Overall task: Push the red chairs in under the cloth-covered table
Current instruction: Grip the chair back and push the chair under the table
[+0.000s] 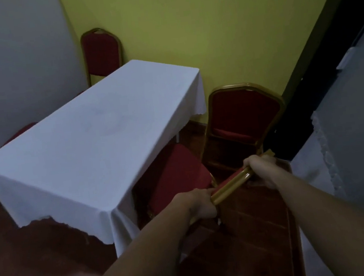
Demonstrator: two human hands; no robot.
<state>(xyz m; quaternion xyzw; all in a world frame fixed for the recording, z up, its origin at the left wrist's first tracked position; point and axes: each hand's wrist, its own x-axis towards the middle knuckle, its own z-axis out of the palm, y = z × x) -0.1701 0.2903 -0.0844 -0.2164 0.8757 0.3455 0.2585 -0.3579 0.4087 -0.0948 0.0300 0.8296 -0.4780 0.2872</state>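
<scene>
A long table under a white cloth fills the middle. Right in front of me stands a red chair with a gold frame, its seat partly under the table's near right side. My left hand and my right hand both grip the gold top rail of its backrest. A second red chair stands beyond it, off the table's far right corner, facing me. A third red chair sits at the far end against the wall. Part of a fourth red chair shows on the left side.
A yellow wall runs behind the table and a white wall stands on the left. Another cloth-covered table is close on my right. The floor is dark wood.
</scene>
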